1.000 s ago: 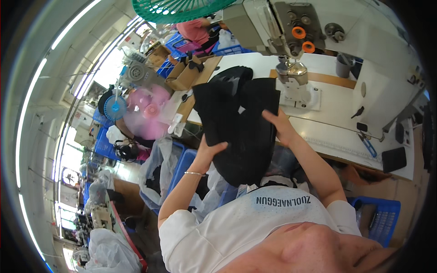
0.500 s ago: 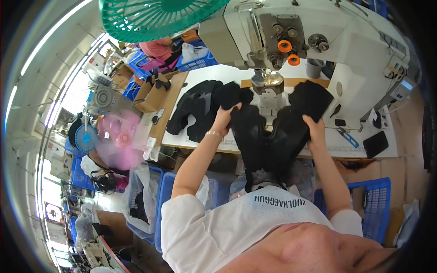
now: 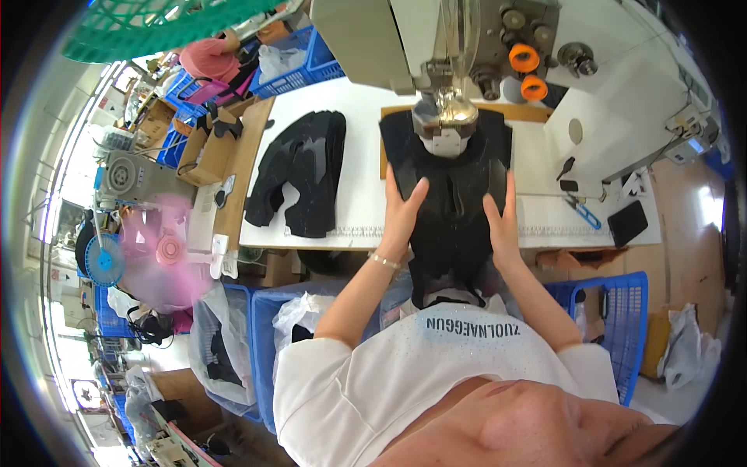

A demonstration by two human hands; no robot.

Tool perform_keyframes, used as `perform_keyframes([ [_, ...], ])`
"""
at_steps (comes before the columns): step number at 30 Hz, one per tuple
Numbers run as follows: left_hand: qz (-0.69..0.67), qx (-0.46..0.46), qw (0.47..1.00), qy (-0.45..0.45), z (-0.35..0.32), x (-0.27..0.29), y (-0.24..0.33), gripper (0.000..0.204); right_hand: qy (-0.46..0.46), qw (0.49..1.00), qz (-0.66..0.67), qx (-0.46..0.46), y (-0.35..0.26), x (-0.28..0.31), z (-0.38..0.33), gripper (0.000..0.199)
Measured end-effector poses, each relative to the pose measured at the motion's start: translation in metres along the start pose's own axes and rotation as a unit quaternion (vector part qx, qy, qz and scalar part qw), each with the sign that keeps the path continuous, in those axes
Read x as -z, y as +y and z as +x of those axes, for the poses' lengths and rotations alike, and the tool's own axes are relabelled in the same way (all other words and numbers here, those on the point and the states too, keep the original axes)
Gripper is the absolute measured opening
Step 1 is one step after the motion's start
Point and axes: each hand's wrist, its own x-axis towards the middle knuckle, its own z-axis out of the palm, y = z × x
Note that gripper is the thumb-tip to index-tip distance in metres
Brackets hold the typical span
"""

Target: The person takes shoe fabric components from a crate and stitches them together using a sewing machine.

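Observation:
A padded black fabric piece (image 3: 451, 257) lies under the head of a white sewing machine (image 3: 607, 132). Its far end sits around the presser area (image 3: 445, 140), and its near end hangs over the table's front edge toward my lap. My left hand (image 3: 400, 216) grips its left side, thumb on top, the other fingers along the edge and partly hidden. On the opposite side my right hand (image 3: 503, 222) holds it in the same way. A narrow slit or fold shows between the hands. Left of it, a stack of curved black pieces (image 3: 315, 175) rests on the white table (image 3: 358, 167).
Blue-handled snips (image 3: 585, 214) and a flat black rectangle (image 3: 628, 224) lie at the right. Blue crates (image 3: 622, 335) stand below the table. A pink fan (image 3: 167, 247) is at the left, a green fan (image 3: 156, 27) overhead. A person in pink (image 3: 210, 60) sits beyond.
Both hands have moved the black piece forward under the machine head and closer together, so its two raised, spread sides now lie flatter. My view has shifted somewhat.

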Motion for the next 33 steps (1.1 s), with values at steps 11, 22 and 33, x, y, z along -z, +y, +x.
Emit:
perform_keyframes([
  [11,0.346,-0.253,0.890,0.155,0.005,0.010,-0.007,0.060,-0.001,0.984,-0.125,0.125,0.027,-0.003,0.006,0.074],
  [22,0.093,-0.227,0.968,0.048,0.017,0.000,0.051,0.075,0.010,0.915,-0.261,0.307,-0.077,0.039,0.052,0.055],
  [33,0.131,-0.185,0.974,-0.023,0.038,-0.014,0.033,0.068,-0.171,0.978,-0.066,0.094,-0.086,0.006,0.100,0.041],
])
